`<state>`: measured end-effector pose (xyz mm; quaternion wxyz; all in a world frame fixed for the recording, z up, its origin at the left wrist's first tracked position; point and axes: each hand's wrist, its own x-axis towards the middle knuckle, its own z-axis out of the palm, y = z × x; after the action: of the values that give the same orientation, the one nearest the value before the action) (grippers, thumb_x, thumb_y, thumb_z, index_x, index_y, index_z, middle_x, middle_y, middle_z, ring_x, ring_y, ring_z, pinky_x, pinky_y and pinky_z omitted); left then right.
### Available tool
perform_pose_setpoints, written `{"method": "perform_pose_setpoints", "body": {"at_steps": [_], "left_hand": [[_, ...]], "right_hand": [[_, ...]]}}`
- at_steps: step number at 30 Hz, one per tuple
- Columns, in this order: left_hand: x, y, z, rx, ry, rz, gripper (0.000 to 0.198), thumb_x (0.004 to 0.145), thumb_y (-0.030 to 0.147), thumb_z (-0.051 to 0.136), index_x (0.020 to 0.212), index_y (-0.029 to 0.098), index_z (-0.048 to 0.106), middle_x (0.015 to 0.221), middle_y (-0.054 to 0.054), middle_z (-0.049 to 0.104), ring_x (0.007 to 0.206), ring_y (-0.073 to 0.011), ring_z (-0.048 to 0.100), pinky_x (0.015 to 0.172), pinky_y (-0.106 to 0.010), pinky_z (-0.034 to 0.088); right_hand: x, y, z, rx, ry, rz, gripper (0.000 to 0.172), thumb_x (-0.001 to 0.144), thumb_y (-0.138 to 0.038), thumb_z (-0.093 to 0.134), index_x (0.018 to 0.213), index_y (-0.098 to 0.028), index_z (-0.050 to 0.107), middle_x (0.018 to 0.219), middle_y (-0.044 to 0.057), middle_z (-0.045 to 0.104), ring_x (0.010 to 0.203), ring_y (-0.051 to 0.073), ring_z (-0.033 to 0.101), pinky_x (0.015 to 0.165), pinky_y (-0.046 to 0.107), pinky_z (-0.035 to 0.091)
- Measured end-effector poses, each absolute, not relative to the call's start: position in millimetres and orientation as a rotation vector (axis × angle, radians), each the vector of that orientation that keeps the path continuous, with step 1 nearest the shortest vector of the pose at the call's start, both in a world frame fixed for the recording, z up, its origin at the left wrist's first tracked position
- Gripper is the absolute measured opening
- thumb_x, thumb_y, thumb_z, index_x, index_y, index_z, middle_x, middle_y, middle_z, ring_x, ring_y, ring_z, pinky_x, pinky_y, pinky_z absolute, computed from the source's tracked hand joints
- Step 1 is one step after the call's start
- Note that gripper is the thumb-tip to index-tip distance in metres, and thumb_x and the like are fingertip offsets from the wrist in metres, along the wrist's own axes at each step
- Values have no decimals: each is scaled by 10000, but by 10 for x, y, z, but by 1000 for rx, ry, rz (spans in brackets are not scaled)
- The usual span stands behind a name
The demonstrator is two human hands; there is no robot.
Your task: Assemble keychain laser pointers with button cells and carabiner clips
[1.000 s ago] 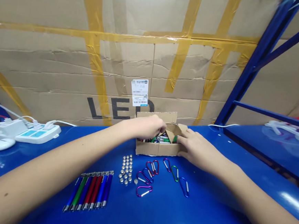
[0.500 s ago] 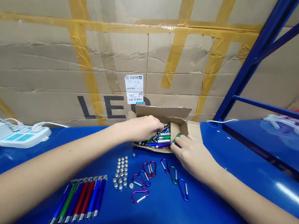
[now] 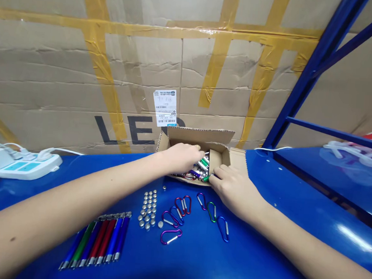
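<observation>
A small open cardboard box (image 3: 200, 134) holds a jumble of metal pen-like tubes (image 3: 204, 163) in green, silver and purple. My left hand (image 3: 186, 157) reaches in from the left, its fingers curled down among them. Whatever it grips is hidden under the knuckles. My right hand (image 3: 232, 187) is at the box's right front, fingers bent inward over the edge. A green piece (image 3: 206, 178) shows by its fingertips; I cannot tell if it is held. In front of the box lie several coloured carabiners (image 3: 171, 237) and rows of small silver caps (image 3: 148, 209).
Several blue, green and red tubes (image 3: 103, 242) lie side by side at lower left. A white power strip (image 3: 31, 167) with plugs stands at far left. A large taped carton (image 3: 139, 75) rises behind the blue table (image 3: 188, 268). A blue metal frame (image 3: 301, 86) stands at right.
Both hands are still at the box. The tubes inside have shifted, and different green and silver ones now show beside my left hand. The whole view has tilted slightly.
</observation>
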<state>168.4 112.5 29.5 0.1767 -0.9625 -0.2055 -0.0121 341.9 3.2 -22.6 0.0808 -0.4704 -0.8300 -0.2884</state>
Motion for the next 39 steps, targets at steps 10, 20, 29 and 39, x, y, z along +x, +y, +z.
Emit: {"method": "perform_pose_setpoints", "body": {"at_steps": [10, 20, 29, 39], "left_hand": [[1608, 1166, 320, -2634, -687, -72, 164, 855, 133, 500, 885, 141, 661, 958, -116, 648, 897, -238, 644, 691, -310, 474], [1459, 1288, 450, -2879, -870, -5, 235, 836, 102, 483, 964, 170, 669, 924, -87, 686, 815, -178, 626, 742, -281, 453], [1429, 1231, 551, -2984, -1010, 104, 304, 804, 110, 498, 1049, 183, 662, 962, -72, 703, 818, -162, 606, 745, -259, 450], [1536, 1130, 384, -2865, -681, 169, 240, 748, 195, 599, 972, 155, 677, 999, -114, 674, 859, -223, 615, 723, -302, 466]], "right_hand": [[3437, 47, -225, -1385, -2485, -867, 168, 922, -158, 552, 806, -150, 673, 770, 74, 602, 717, 189, 471, 663, 323, 265], [3439, 49, -233, -1401, -2460, -846, 140, 903, -160, 583, 799, -152, 677, 778, 72, 607, 727, 202, 478, 668, 327, 272], [3439, 60, -251, -1422, -2457, -843, 98, 886, -164, 611, 812, -165, 676, 792, 66, 613, 735, 203, 489, 674, 328, 277], [3429, 49, -240, -1435, -2456, -820, 116, 888, -150, 594, 803, -163, 672, 797, 69, 617, 746, 202, 491, 678, 325, 280]]}}
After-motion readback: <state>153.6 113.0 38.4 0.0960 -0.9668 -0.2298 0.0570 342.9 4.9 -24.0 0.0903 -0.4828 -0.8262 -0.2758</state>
